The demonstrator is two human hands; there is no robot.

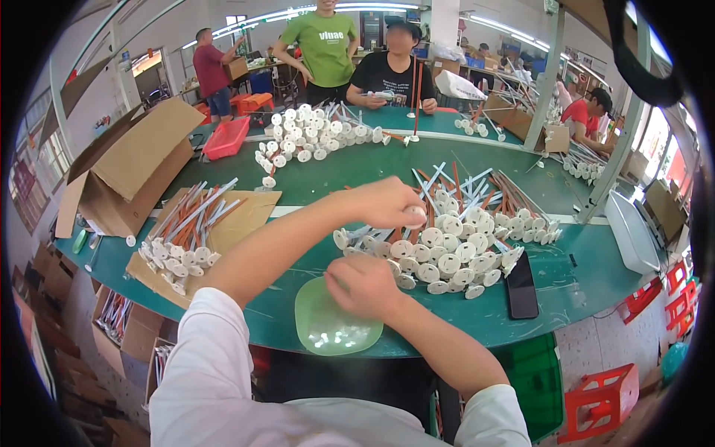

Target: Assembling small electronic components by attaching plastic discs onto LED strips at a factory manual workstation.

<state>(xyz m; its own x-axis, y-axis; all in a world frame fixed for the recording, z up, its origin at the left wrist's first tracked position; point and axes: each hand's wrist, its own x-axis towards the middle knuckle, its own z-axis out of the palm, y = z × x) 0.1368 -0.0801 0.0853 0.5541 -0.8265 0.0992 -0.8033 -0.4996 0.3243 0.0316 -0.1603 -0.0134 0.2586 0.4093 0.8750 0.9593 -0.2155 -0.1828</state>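
My left hand point(389, 203) is closed on a white disc-ended piece point(414, 216), held above the near edge of a big pile. The rest of that piece is hidden by my hand. That pile is of white round discs point(449, 263) on orange and grey strips. Lower down, my right hand point(363, 284) reaches over a light green tray point(307, 316) with small shiny bits in it. Its fingers are curled together near the tray's far rim, and anything between them is too small to make out. My forearms cross in front of the table.
On the left, a smaller bunch of disc-ended strips point(179, 253) lies on flat cardboard point(257, 203) beside an open carton point(134, 175). A black phone point(522, 289) rests right of the pile. Across the green table, a seated person point(395, 71) faces another heap point(309, 134).
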